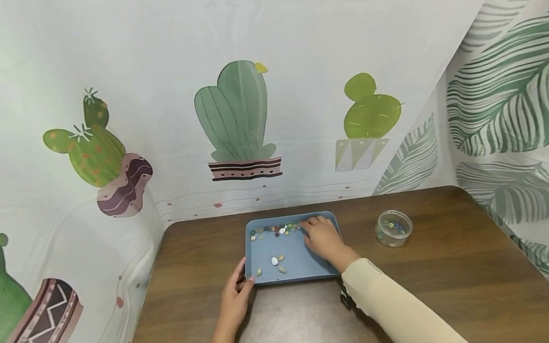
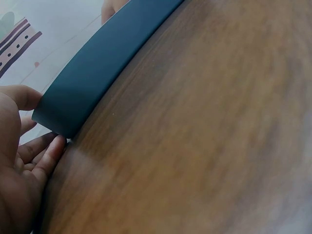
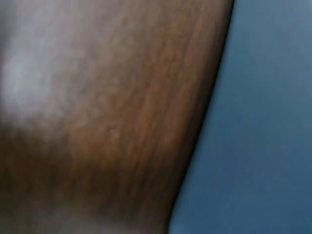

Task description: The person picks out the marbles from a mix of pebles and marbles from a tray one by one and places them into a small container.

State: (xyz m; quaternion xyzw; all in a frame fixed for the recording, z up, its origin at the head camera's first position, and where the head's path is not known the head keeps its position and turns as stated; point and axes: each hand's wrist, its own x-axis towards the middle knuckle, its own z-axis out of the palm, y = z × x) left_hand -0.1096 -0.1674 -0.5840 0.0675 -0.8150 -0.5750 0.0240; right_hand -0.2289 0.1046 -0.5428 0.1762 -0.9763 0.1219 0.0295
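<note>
A brown wood-grained table (image 1: pixel 450 265) fills the lower part of the head view, a pale glare lying on it in front of the tray; behind it hangs a whitish wall covering (image 1: pixel 304 33) printed with potted cacti, with large striped leaves on the right side. The blue tray (image 1: pixel 299 267) sits flat near the table's far edge, and along its far side runs a band of small mixed-colour stones (image 1: pixel 282 231). Nearer its front left lie four loose pieces (a white stone (image 1: pixel 274 261) and three tan ones (image 1: pixel 282 270)), set apart from that band. To the right of the tray, well clear of it, stands a round transparent container (image 1: pixel 392 243) with blue, green and yellowish pieces inside. The left hand (image 1: pixel 235 300) grips the tray's front left corner, fingers about the rim and side wall. The right hand (image 1: pixel 325 239) reaches over the far right of the tray, fingertips at the end of the band, hiding that corner; whether it pinches a stone I cannot tell. Its cream sleeve (image 1: pixel 400 305) crosses in front of the table's right half.
</note>
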